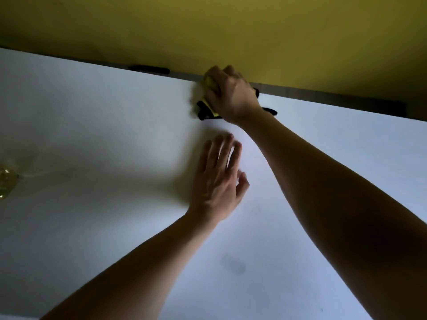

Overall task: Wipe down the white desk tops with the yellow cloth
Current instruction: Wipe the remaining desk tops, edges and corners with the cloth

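Fingers of right hand [231, 95] clenched round one yellow cloth [209, 83] on one white desk [92, 135]; left hand [218, 183] spread flat

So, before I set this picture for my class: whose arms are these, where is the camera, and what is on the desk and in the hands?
There is no machine here. A person wears one camera on the head, and it looks forward and down, so the two bare arms reaching in from the bottom are the wearer's own.

The right hand is at the far edge of the white desk, gripping the yellow cloth, which has a black trim. The left hand lies nearer, with its fingers straight and holding nothing; whether it presses on the desk or hovers just above it is hard to tell.

Behind the desk is a yellow wall. A dark smudge shows on the near part of the desk. A shiny thing at the left edge is too blurred to name.
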The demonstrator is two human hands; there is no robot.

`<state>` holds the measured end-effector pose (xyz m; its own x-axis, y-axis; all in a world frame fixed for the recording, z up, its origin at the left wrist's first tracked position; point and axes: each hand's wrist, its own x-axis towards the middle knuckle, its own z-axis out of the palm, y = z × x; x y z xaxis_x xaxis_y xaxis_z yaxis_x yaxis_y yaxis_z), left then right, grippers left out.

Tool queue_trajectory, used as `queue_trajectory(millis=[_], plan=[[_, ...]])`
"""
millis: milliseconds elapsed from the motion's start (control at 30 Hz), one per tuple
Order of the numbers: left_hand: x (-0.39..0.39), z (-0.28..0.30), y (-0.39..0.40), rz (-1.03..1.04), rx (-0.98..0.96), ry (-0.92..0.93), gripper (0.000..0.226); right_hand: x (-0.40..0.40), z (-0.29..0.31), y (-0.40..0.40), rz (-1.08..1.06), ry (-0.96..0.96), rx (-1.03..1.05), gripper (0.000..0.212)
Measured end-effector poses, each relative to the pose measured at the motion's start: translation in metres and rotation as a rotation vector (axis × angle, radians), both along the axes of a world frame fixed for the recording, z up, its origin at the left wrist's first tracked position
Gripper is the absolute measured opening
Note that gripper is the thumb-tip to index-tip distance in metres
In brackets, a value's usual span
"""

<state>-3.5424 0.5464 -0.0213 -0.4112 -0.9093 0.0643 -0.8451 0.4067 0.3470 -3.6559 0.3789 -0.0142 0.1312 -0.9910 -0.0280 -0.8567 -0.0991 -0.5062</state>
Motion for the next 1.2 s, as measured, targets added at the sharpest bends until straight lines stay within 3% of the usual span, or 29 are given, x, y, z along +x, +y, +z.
queue_trajectory(millis=[167,333,433,567,700,867,1000,1200], plan=[[-0.003,-0.001,0.002,0.006,-0.027,-0.037,0.067,-0.033,0.002,0.002,-0.004,-0.086,0.07,0.041],[-0.006,-0.002,0.001,0.008,-0.07,-0.047,0.065,-0.136,0.015,0.023,-0.053,-0.139,0.192,0.026],[-0.008,-0.005,0.001,0.014,-0.091,-0.052,0.062,-0.179,0.019,0.045,-0.036,-0.099,0.185,0.028],[-0.011,-0.006,0.001,0.031,-0.097,-0.059,0.063,-0.162,0.006,0.052,0.033,-0.056,0.073,0.03],[-0.01,-0.006,0.0,0.029,-0.093,-0.051,0.066,-0.088,-0.003,0.018,0.156,0.011,0.055,0.046],[-0.009,-0.008,-0.001,0.022,-0.062,-0.069,0.066,-0.012,0.006,-0.011,0.232,0.062,0.046,0.047],[-0.007,-0.007,-0.001,0.015,-0.085,-0.091,0.065,-0.05,0.005,0.011,0.206,0.114,0.059,0.049],[-0.007,-0.005,-0.002,0.011,-0.089,-0.092,0.063,-0.169,0.011,0.074,0.027,0.096,0.041,0.046]])
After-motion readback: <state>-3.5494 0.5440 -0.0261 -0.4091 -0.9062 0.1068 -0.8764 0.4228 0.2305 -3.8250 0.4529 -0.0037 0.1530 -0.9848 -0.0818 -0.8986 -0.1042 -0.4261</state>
